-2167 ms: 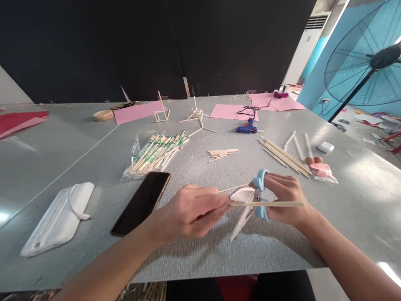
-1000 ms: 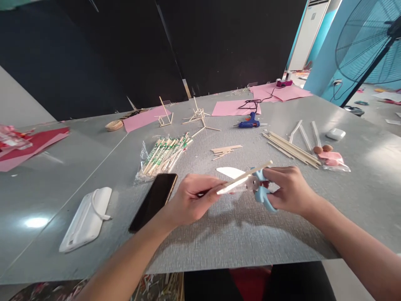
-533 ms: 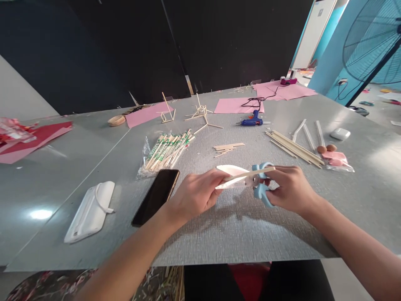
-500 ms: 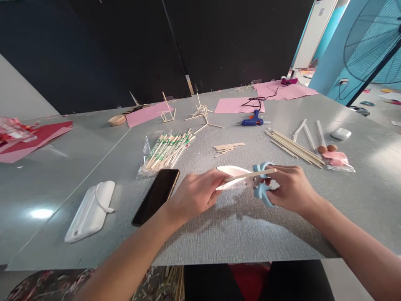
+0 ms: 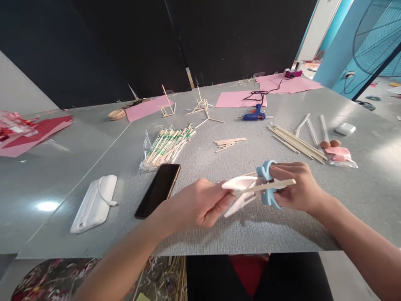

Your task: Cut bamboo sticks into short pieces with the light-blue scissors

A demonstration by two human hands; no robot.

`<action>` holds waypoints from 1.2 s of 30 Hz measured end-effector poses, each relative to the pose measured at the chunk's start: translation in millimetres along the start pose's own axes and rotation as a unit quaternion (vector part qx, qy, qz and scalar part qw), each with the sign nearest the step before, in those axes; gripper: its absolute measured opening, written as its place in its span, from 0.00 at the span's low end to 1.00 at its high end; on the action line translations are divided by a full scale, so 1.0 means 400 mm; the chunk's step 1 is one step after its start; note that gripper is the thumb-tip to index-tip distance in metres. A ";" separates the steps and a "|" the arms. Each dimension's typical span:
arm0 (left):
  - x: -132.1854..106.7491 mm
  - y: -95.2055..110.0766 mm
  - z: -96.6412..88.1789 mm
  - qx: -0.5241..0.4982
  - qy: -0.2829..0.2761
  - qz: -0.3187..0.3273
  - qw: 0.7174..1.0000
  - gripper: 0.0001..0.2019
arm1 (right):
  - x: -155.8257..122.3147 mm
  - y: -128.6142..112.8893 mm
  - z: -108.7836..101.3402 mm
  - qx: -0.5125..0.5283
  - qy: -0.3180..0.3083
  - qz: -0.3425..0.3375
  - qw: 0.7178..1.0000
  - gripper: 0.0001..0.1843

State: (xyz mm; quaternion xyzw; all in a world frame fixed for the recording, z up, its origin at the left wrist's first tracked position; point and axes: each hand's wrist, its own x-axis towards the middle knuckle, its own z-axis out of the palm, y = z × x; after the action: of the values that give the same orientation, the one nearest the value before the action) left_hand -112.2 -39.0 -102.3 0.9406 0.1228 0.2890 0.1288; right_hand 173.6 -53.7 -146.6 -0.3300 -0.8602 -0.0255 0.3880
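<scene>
My right hand [image 5: 297,190] grips the light-blue handles of a pair of scissors [image 5: 265,188] with white blades, which are spread apart and point left. My left hand [image 5: 197,205] is closed on one end of a thin wooden stick [image 5: 266,186] that lies between the blades and runs to the right across the scissors. Both hands hover just above the grey table [image 5: 219,234] near its front edge.
A black phone [image 5: 158,190] and a white case [image 5: 94,203] lie to the left. Behind are a bag of wrapped chopsticks [image 5: 166,144], short cut sticks [image 5: 228,143], long sticks [image 5: 296,142], a blue glue gun [image 5: 255,115], small stick frames [image 5: 200,108] and pink paper [image 5: 239,99].
The scissors and stick dropped slightly toward me, and the stick now lies flatter and reaches further right past the handles. The blades have stayed spread around it.
</scene>
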 end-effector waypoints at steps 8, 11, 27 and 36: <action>0.007 0.011 -0.005 -0.188 -0.021 -0.081 0.979 0.20 | 0.001 0.012 -0.001 0.053 -0.008 -0.002 0.999 0.11; 0.008 -0.014 0.019 -0.078 0.141 -0.075 0.984 0.12 | 0.001 0.013 0.007 0.020 0.027 0.028 0.999 0.11; 0.003 -0.060 0.073 0.089 0.254 0.047 0.962 0.12 | -0.009 0.006 0.035 -0.008 0.025 0.071 0.997 0.07; -0.003 -0.064 0.077 0.153 0.258 0.092 0.949 0.08 | -0.010 0.001 0.030 -0.019 -0.003 0.056 0.998 0.06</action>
State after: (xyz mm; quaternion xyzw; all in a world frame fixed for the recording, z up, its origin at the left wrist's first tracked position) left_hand -99.6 -20.6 -135.8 0.8493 0.1079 0.5104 -0.0803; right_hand 168.1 -52.1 -157.7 -0.3849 -0.8410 -0.0192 0.3797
